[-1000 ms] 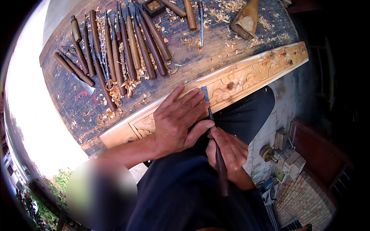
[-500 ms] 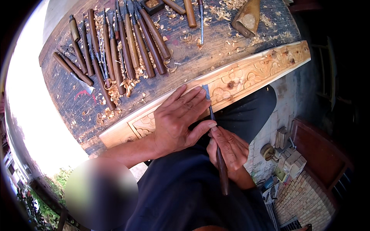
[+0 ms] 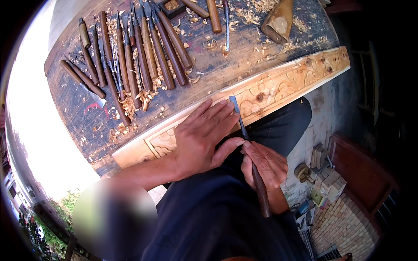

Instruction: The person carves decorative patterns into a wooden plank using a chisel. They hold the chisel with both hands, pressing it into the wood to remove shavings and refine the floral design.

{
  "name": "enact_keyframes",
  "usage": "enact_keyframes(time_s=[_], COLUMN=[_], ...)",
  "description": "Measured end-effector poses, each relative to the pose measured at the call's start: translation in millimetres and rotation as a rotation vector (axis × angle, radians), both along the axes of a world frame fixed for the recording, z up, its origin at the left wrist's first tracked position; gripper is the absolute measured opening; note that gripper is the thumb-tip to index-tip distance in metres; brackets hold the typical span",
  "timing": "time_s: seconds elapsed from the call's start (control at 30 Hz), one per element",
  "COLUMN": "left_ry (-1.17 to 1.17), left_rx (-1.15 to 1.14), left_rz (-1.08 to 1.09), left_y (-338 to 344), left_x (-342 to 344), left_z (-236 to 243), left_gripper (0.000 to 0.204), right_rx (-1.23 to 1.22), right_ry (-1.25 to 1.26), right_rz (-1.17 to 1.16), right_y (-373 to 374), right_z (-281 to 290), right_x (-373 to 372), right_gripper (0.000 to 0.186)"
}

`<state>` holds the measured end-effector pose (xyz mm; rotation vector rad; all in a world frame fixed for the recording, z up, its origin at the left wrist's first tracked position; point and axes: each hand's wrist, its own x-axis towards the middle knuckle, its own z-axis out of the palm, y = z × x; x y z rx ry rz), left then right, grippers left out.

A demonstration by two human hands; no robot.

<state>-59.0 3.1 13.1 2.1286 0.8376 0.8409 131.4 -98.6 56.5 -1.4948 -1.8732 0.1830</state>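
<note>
A long pale carved board [image 3: 300, 75] with scrolling relief lies slantwise along the near edge of the workbench. My left hand [image 3: 199, 135] is spread flat on it, covering part of the carving, its fingertips beside the chisel blade and its thumb stretched toward the handle. In my right hand [image 3: 266, 167], the fingers are closed around the dark wooden handle of a chisel [image 3: 242, 123]. Its flat steel blade tip rests on the board just right of my left fingertips, with the handle slanting back toward my body.
Many wood-handled carving tools [image 3: 143, 56] lie side by side on the worn workbench [image 3: 235, 65] among curled shavings [image 3: 130, 104]. A wooden mallet [image 3: 278, 21] and a small dark box [image 3: 172, 8] sit at the far side. Blocks [image 3: 331, 182] are stacked on the floor at right.
The chisel's handle end has swung to the right along with my right hand, so the tool leans at a different angle. My left hand has stayed nearly in place on the board.
</note>
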Motion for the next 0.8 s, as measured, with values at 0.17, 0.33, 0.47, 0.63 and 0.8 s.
enact_keyframes(time_s=[0.17,0.33,0.47,0.63,0.8], left_ry=[-0.011,-0.022,-0.026,-0.019,-0.005], left_rx=[0.036,0.041,0.027,0.026,0.080], left_rz=[0.002,0.002,0.000,-0.005,0.026], left_y=[-0.9,-0.8,-0.2,0.8,2.7], left_x=[-2.8,-1.8,-2.4,-2.5,0.0], left_z=[0.7,-0.1,1.5,1.7,2.5], left_gripper=[0.053,0.053,0.054,0.053,0.046], right_rx=[-0.047,-0.051,-0.040,-0.041,-0.065], right_ry=[0.071,0.071,-0.012,0.014,0.072], right_rz=[0.032,0.025,0.045,0.054,0.044], right_y=[1.3,1.1,-0.3,5.8,6.6], right_z=[4.2,3.7,5.4,6.1,9.3], right_x=[10.2,11.4,9.7,7.2,10.1], right_gripper=[0.024,0.029,0.031,0.020,0.022])
